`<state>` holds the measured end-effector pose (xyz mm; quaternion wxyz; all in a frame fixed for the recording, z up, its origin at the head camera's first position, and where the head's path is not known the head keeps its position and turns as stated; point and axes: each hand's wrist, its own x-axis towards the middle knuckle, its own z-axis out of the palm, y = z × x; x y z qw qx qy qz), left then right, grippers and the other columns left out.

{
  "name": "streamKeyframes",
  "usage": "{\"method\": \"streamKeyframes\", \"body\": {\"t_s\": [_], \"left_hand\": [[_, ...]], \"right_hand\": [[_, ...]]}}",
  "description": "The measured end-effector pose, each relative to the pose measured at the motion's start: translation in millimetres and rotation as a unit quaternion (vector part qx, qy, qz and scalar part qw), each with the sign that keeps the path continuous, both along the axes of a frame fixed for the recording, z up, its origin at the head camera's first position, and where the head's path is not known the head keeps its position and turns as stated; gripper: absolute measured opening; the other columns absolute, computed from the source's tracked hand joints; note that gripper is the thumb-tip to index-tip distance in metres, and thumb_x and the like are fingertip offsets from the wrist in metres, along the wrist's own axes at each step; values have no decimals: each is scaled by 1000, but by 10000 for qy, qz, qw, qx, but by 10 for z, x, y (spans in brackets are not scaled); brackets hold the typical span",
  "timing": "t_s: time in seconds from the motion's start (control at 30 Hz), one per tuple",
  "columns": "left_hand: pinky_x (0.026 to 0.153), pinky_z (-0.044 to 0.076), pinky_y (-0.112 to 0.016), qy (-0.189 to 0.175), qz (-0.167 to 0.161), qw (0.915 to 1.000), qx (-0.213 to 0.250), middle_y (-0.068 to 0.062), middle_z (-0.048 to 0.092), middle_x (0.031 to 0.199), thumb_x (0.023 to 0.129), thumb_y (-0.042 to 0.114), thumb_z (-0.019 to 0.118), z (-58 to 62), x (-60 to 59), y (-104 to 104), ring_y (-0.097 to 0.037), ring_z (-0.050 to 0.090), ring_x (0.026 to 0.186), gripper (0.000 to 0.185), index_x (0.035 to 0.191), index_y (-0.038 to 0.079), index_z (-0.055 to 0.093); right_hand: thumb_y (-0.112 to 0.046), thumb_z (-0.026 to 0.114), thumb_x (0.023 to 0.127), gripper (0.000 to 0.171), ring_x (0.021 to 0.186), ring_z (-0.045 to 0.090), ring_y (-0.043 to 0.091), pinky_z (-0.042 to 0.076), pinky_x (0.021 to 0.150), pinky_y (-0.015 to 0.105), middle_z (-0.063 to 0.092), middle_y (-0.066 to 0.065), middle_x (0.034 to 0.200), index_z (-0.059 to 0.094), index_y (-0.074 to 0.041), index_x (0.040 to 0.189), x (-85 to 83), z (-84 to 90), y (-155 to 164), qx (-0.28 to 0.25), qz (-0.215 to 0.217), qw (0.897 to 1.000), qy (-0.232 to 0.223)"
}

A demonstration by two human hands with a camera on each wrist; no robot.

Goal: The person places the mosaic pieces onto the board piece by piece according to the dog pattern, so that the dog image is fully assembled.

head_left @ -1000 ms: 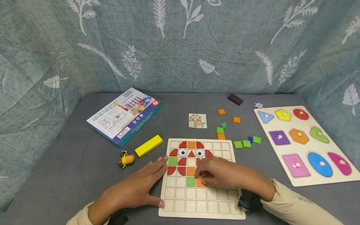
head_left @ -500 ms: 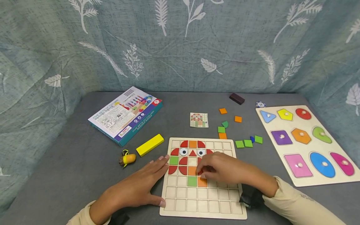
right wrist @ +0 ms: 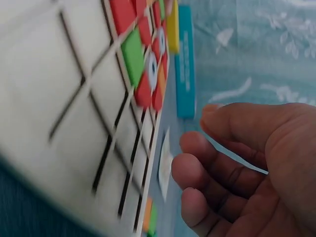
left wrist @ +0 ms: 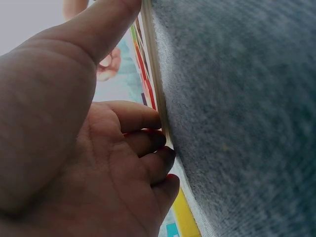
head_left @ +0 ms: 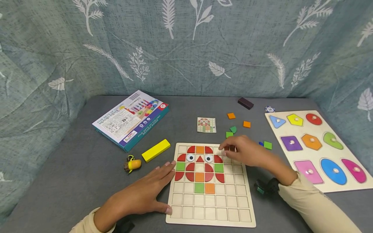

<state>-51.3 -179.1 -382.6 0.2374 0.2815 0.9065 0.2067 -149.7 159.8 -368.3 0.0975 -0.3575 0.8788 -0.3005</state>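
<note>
Lifted off the lower tiles since a second ago, the right hand now hovers empty with fingers loosely curled over the far right corner of the square gridded wooden puzzle board. Flat, fingers straight, the left hand presses its near left edge; two loose orange square tiles lie beyond.

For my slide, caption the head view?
Left hand steadies the grid board; right hand hovers near loose tiles.

shape puzzle | boxed set | yellow block | dark block
</note>
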Motion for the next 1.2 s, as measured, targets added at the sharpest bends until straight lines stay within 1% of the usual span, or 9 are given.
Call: {"method": "streamKeyframes", "body": {"t_s": [0.23,0.37,0.47,0.6,0.73,0.9,1.03,1.13,1.2], "left_hand": [[117,12,-47,1,23,10000,46,1,4,163,73,59,75,-4,5,-1,-21,5,147,109,155,9,24],[117,12,-47,12,23,10000,42,1,4,163,73,59,75,-7,4,-4,-20,5,147,108,155,9,24],[117,12,-46,5,3,10000,41,1,4,163,74,59,75,-10,2,-6,-20,5,147,108,155,9,24],[117,12,-46,-4,-21,10000,43,0,4,163,74,58,76,-12,0,-5,-20,5,147,108,155,8,24],[117,11,-46,-14,-12,10000,30,0,4,163,74,58,76,-11,-2,-1,-21,5,147,109,155,8,24],[117,12,-47,-27,23,10000,21,1,4,163,73,59,76,-13,-6,4,-21,5,147,110,155,9,24],[117,12,-48,-26,52,10000,12,2,4,163,72,59,76,-16,-4,7,-21,5,147,110,155,10,23],[117,12,-47,-17,62,10000,4,2,4,163,72,59,77,-18,-2,8,-21,5,147,110,155,10,24],[117,12,-47,-16,64,10000,7,3,3,163,72,59,77,-19,0,8,-21,4,147,110,155,10,24]], "right_hand": [[-1,63,92,15,83,59,15,52,70,33,66,2,93,71,1,105,-180,-45,167,74,-522,9986,83],[0,63,92,14,80,59,16,51,69,34,66,2,90,72,-1,102,-271,-94,209,112,-668,9975,189],[-1,63,93,14,77,57,15,49,66,33,65,2,91,72,0,104,-316,-119,222,180,-775,9967,159],[-4,62,94,16,77,57,16,49,65,33,65,5,92,71,1,106,-349,-131,204,230,-945,9953,31],[-6,64,94,15,78,58,16,49,66,34,64,5,90,70,1,106,-363,-138,155,296,-1065,9938,-96],[-11,69,91,14,76,57,17,47,66,35,63,4,86,70,-1,100,-361,-148,96,435,-1316,9903,-106],[-11,71,89,9,70,56,16,46,62,34,62,3,80,69,-2,92,-376,-146,82,523,-1453,9880,-96],[-9,70,89,8,67,54,17,44,58,32,62,4,78,68,-2,89,-407,-132,108,597,-1566,9855,-271],[-10,68,90,9,65,52,18,42,57,31,61,5,77,67,-1,89,-430,-117,143,710,-1654,9828,-421]]}}
